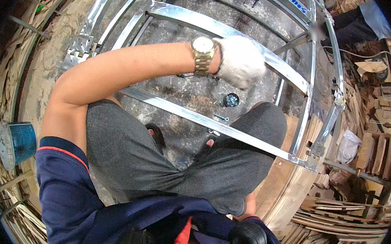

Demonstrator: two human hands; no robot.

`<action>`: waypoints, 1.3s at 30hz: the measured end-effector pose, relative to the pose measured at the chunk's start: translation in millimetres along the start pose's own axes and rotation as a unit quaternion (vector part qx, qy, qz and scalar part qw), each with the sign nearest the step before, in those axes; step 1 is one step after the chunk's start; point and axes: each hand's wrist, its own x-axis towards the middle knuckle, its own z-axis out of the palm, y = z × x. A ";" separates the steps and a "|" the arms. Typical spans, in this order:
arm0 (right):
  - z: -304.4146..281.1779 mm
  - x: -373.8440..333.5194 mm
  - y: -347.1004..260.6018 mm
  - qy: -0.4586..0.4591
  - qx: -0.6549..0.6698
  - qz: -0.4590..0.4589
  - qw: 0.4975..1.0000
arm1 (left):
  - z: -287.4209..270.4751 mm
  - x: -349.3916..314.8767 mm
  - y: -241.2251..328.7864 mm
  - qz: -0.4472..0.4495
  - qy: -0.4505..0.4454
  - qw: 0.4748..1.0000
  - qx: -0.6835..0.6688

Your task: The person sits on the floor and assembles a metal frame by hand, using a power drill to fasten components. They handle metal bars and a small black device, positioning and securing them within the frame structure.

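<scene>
Bends over a silvery steel frame [304, 113], set across the dark, scuffed floor [184, 88] in front of and around the knees. Reaches across the body with the left hand [240, 63], in a white glove [247, 57], over the far crossbar [186, 17]. Cannot tell whether gripping the metal or merely passing above, with fingers hidden and a little blurred. Offers no view of the right hand, with only a bit of bare arm showing beside the right thigh; cannot tell about any hold there.

Could catch the gold-toned wristwatch [202, 53], just behind the glove cuff, on a rail edge by drawing back too low. Could scrape the bare forearm [144, 64] the same way, for want of any sleeve below the elbow. Could pinch or bump the right leg by tipping the frame, given the near crossbar [178, 109] right over it. Could spill the small dark cup [231, 100], near the right knee and seemingly holding small parts, through a careless shift of leg. Could lose the loose bolt [220, 117], lying between cup and near crossbar, by knocking it with a foot, and risk bare toes in open sandals [157, 137] under any dropped metal.
</scene>
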 end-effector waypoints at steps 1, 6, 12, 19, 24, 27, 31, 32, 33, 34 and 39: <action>-11.4 -6.2 -1.4 -0.008 -0.028 -0.018 0.999 | -10.5 7.7 -0.4 0.000 0.002 1.000 -0.027; -147.6 -60.5 -41.6 -0.089 -0.090 -0.096 0.987 | -62.9 62.1 -17.5 0.039 -0.009 0.992 -0.116; -338.3 -95.1 -137.4 -0.150 0.241 -0.228 0.932 | -86.7 113.6 -30.2 -0.004 -0.069 0.964 -0.255; -285.5 20.5 -256.6 -0.025 0.257 -0.247 0.934 | -74.2 105.8 -36.1 0.044 0.053 0.980 -0.187; -268.1 71.1 -309.3 -0.111 0.483 -0.256 0.830 | -87.6 84.8 -52.4 0.004 0.087 0.980 -0.181; -256.0 90.5 -328.5 -0.137 0.576 -0.217 0.776 | -95.1 76.2 -60.3 -0.020 0.112 0.971 -0.211; -230.6 103.8 -339.8 -0.108 0.677 -0.187 0.704 | -94.5 69.0 -67.1 -0.041 0.126 0.961 -0.244; -224.2 105.8 -342.9 -0.081 0.667 -0.178 0.719 | -92.4 67.8 -67.6 -0.046 0.117 0.960 -0.249; -220.2 105.8 -342.0 -0.086 0.668 -0.219 0.706 | -90.8 68.2 -68.4 -0.041 0.122 0.961 -0.245; -216.8 104.9 -340.5 -0.101 0.673 -0.234 0.694 | -88.0 69.0 -68.0 -0.039 0.112 0.965 -0.232; -218.4 103.5 -332.6 -0.121 0.661 -0.225 0.706 | -77.6 74.5 -65.6 -0.027 0.114 0.961 -0.250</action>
